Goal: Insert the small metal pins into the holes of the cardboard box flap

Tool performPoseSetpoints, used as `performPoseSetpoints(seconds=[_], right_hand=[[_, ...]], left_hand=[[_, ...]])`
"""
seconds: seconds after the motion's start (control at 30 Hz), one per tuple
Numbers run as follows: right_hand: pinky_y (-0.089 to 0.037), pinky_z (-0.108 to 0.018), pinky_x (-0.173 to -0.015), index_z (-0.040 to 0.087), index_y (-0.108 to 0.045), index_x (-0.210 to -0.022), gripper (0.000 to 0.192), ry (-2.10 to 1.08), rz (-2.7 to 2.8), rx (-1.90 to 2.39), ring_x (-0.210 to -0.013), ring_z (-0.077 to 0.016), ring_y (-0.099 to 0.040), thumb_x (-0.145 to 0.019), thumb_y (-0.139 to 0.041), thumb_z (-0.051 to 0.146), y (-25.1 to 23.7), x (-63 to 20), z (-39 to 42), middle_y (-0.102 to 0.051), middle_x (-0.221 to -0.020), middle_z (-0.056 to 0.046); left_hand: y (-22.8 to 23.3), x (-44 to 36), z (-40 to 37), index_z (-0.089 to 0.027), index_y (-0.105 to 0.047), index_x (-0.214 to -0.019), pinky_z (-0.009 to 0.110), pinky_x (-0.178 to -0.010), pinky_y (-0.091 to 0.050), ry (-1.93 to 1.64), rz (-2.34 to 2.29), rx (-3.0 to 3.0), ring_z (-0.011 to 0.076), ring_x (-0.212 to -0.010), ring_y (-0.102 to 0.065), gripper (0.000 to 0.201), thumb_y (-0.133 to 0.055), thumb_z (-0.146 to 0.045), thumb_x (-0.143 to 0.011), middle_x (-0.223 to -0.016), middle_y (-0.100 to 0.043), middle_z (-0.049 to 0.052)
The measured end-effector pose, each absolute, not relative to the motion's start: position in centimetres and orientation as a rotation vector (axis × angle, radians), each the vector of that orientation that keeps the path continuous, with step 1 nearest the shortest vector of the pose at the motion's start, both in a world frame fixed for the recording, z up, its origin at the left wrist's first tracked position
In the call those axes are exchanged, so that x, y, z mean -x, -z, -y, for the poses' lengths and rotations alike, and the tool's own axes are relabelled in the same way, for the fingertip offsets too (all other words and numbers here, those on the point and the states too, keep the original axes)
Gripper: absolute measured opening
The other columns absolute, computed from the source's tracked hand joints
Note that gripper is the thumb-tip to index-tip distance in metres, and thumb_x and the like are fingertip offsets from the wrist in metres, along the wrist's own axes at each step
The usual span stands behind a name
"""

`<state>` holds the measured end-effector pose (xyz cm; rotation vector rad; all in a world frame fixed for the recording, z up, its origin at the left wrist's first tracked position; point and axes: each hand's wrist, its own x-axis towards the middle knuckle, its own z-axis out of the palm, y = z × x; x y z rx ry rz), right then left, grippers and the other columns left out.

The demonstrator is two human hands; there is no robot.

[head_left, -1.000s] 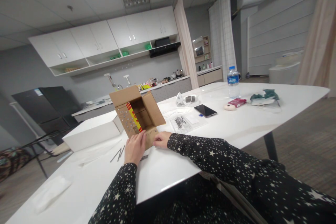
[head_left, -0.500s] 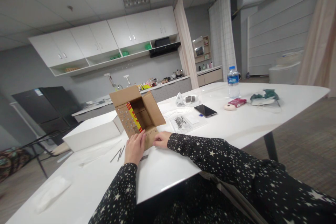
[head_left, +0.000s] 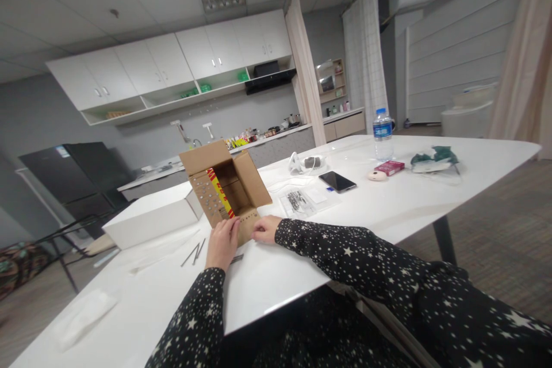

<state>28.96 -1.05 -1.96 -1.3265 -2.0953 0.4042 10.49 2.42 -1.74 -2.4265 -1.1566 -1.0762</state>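
Observation:
A small brown cardboard box (head_left: 235,184) stands tilted on the table with its flaps spread and its opening toward me. Yellow and red tape runs down its inner left side, and rows of small pale marks or bits dot the left flap. My left hand (head_left: 222,244) is closed at the left edge of the near flap, fingertips on the cardboard. On that flap's right edge, my right hand (head_left: 266,230) is curled with its fingertips tucked against it; they are partly hidden. Thin dark rods (head_left: 196,253) lie left of my left hand, and another dark piece (head_left: 236,259) shows beside its wrist.
A long white box (head_left: 150,215) sits behind on the left. Right of the cardboard box lie a clear plastic bag (head_left: 308,202), a phone (head_left: 338,181), a red pack (head_left: 390,168) and a water bottle (head_left: 382,135). A white crumpled wrapper (head_left: 84,319) rests near left.
My left fingertips have shifted very slightly at the flap. Otherwise both hands and the box stay where they were.

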Motion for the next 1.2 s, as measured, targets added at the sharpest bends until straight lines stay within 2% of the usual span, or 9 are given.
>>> performPoseSetpoints(seconds=[0.3,0.63,0.93,1.2], right_hand=[[-0.028,-0.021,-0.049,0.015,-0.067,-0.071,0.023,-0.429,2.148,1.339,-0.054,-0.0093,-0.043,-0.076,-0.054,0.034,1.5,-29.0,1.1,-0.05,-0.054,0.002],[-0.03,-0.021,-0.05,0.015,-0.069,-0.077,0.023,-0.408,2.119,1.364,-0.056,-0.0096,-0.046,-0.076,-0.055,0.033,1.6,-28.9,1.3,-0.056,-0.059,0.001],[-0.03,-0.021,-0.05,0.015,-0.069,-0.075,0.024,-0.42,2.11,1.349,-0.054,-0.0093,-0.045,-0.076,-0.056,0.035,1.6,-29.0,1.2,-0.055,-0.058,0.001],[-0.028,-0.02,-0.049,0.015,-0.069,-0.075,0.023,-0.407,2.109,1.344,-0.054,-0.0087,-0.043,-0.076,-0.055,0.033,1.5,-29.0,1.4,-0.053,-0.056,0.002]], left_hand=[[1.1,-10.5,-1.7,-0.02,-0.058,-0.092,0.034,-0.08,-0.042,1.086,1.251,2.484,0.0198,-0.089,-0.057,0.027,-0.033,-0.029,-0.086,-0.09,-0.065,0.005],[0.8,-10.7,-1.2,-0.02,-0.056,-0.092,0.034,-0.079,-0.042,1.074,1.343,2.428,0.02,-0.088,-0.058,0.022,-0.037,-0.026,-0.083,-0.089,-0.065,0.005],[0.5,-11.0,-0.9,-0.021,-0.047,-0.097,0.033,-0.074,-0.043,1.147,1.448,2.4,0.0201,-0.082,-0.061,0.019,-0.04,-0.029,-0.082,-0.087,-0.066,0.004],[0.6,-10.9,-1.0,-0.021,-0.048,-0.09,0.032,-0.071,-0.042,1.101,1.465,2.33,0.0192,-0.076,-0.06,0.015,-0.039,-0.032,-0.083,-0.082,-0.064,0.004]])
